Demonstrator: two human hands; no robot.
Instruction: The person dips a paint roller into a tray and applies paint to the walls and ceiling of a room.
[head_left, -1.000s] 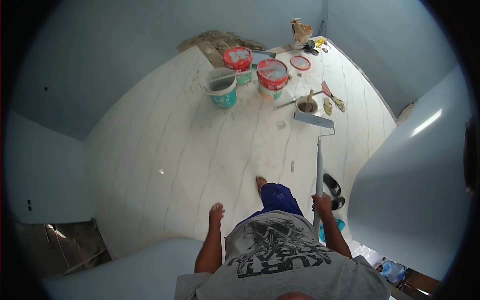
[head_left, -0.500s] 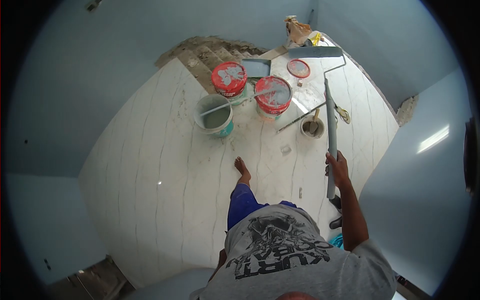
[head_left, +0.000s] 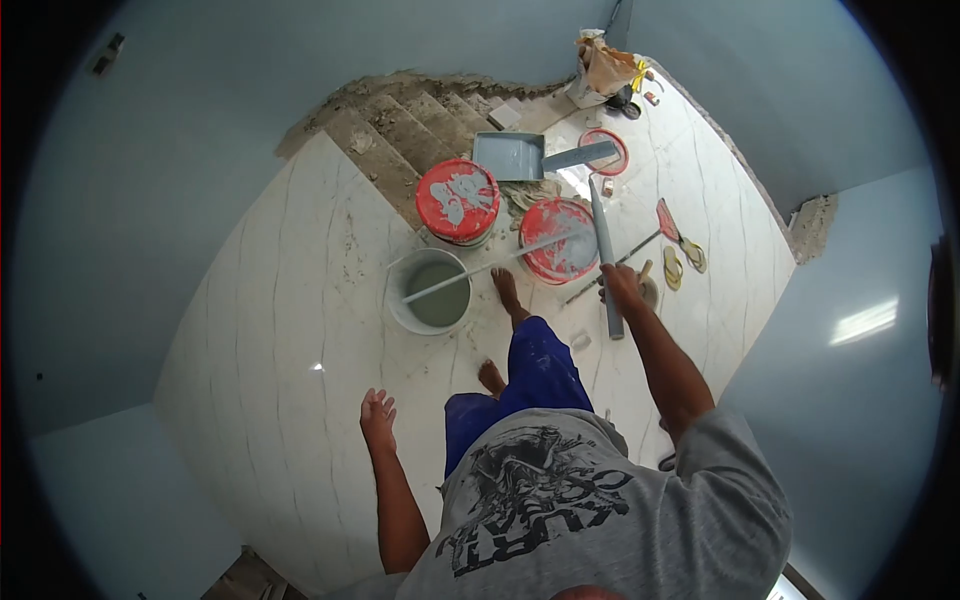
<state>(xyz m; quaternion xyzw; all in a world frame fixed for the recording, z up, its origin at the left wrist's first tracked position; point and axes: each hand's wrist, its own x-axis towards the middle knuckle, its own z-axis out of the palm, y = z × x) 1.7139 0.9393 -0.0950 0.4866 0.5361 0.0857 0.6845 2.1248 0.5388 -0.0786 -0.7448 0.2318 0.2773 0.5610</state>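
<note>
My right hand (head_left: 624, 288) is wrapped round the long grey handle of a paint roller (head_left: 602, 225). The roller's sleeve overlaps the edge of a red lid (head_left: 618, 140) and lies just right of the grey paint tray (head_left: 508, 156). Below it is a red-topped paint bucket (head_left: 545, 262) smeared with grey paint. A pale stick runs from there into an open white bucket (head_left: 440, 312) of greyish liquid. Over the floor at the left, my left hand (head_left: 378, 415) hangs with its fingers apart and nothing in it.
Another red-lidded bucket (head_left: 458, 200) stands by the tray, near rough, bare steps (head_left: 400, 125) at the floor's edge. Yellow flip-flops (head_left: 673, 268) and a small pot (head_left: 649, 290) lie to the right. A paper bag (head_left: 607, 72) sits in the far corner.
I have stepped forward toward the buckets. The paint roller has come down and left, toward the tray. My left hand has come into view at the left.
</note>
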